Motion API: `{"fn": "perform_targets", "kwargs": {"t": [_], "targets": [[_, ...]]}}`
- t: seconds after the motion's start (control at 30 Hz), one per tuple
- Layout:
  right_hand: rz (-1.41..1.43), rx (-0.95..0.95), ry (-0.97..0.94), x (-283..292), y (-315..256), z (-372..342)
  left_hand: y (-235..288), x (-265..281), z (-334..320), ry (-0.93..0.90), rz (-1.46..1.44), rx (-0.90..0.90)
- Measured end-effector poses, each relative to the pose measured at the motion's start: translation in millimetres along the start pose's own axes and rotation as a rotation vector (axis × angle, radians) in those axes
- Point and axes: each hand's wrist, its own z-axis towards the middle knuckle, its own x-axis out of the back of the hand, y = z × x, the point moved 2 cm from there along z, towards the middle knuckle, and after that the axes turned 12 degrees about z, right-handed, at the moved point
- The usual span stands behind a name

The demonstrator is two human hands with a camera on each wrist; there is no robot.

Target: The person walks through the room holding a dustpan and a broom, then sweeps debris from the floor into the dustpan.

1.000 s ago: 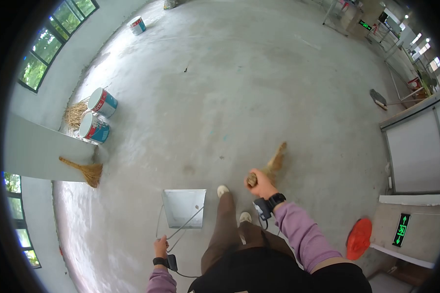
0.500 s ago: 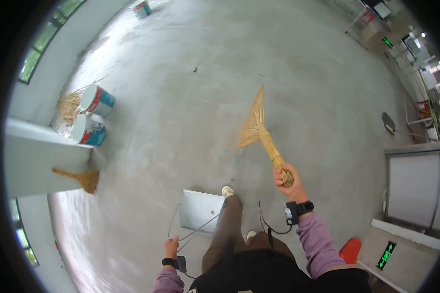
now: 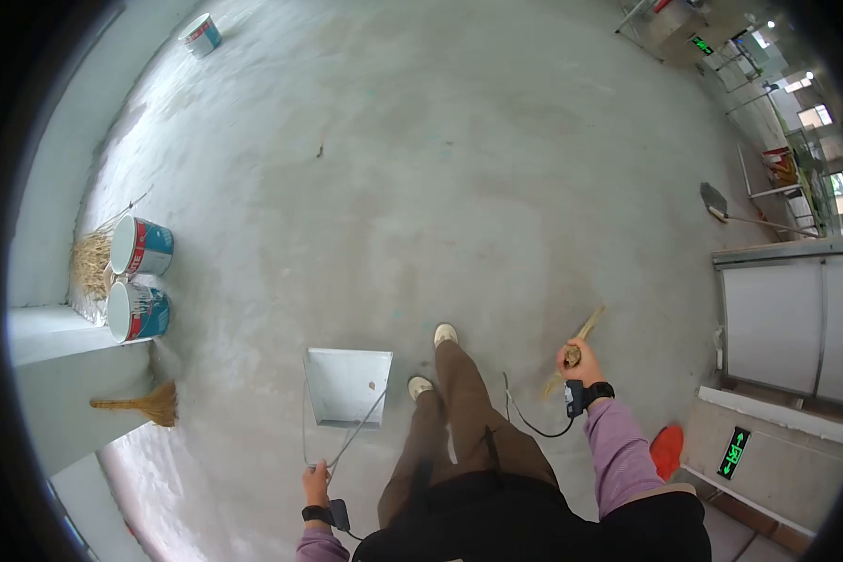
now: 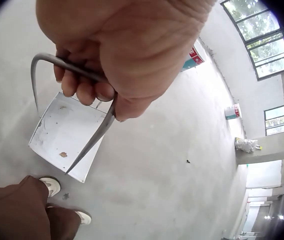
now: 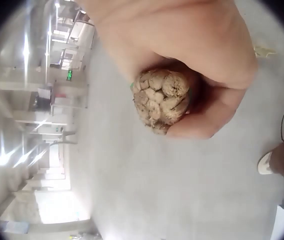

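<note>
My left hand point(image 3: 316, 482) grips the bent wire handle point(image 4: 93, 140) of a metal dustpan point(image 3: 342, 384), its fingers curled round the rod. The pan hangs below and ahead of that hand, with a small brown speck point(image 4: 63, 154) inside. Out to the right, my right hand point(image 3: 583, 367) holds a straw broom point(image 3: 590, 321) by its thick handle. The bundled butt end point(image 5: 162, 100) of the handle pokes up out of the fist toward the wrist camera. Most of the broom is hidden beneath the hand; only the tips of its spread bristles show on either side.
Two paint buckets point(image 3: 150, 246) stand by the left wall beside a straw pile point(image 3: 91, 262). Another broom point(image 3: 155, 405) leans near the pillar. A third bucket point(image 3: 201, 36) is farther off. To the right are a white cabinet point(image 3: 773, 323), a red object point(image 3: 666, 451) and a long-handled dark dustpan point(image 3: 715, 199).
The broom swung up ahead of the right hand, then back down beneath it, farther right than before. My feet have stepped, and the dustpan stays in the left hand.
</note>
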Motion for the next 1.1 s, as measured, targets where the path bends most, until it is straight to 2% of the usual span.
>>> {"fn": "perform_targets", "kwargs": {"t": [0.07,0.17,0.2,0.27,0.33,0.37,0.43,0.5,0.63,0.73,0.93,1.03,1.1], "targets": [[-0.904,0.596,-0.303,-36,15,8,13,6,1,0.031,0.001,-0.008],[-1.013,0.713,-0.494,-167,46,-9,45,12,2,0.067,-0.019,-0.012],[-0.929,0.678,-0.566,-191,63,7,58,14,2,0.079,-0.004,0.009],[-0.465,0.305,-0.58,-222,105,68,78,14,3,0.1,0.006,0.032],[-0.011,-0.088,-0.483,-261,91,98,92,22,6,0.124,0.0,0.049],[0.069,-0.143,-0.46,-302,51,73,103,26,4,0.125,0.013,0.018],[0.24,-0.316,-0.435,-336,10,48,110,31,-3,0.153,-0.017,0.034],[0.415,-0.543,-0.438,-338,-28,50,115,34,4,0.169,-0.039,0.032],[0.097,-0.67,-0.484,-313,-45,39,125,36,-2,0.19,-0.119,0.068],[-0.186,-0.755,-0.444,-327,-40,24,128,35,0,0.189,-0.151,0.071],[-0.136,-0.841,-0.586,-416,-9,60,154,26,15,0.139,-0.206,0.134],[-0.058,-0.955,-0.515,-461,3,99,166,29,23,0.119,-0.189,0.153],[0.157,-1.016,-0.428,-475,-17,132,173,32,30,0.111,-0.18,0.153]]}}
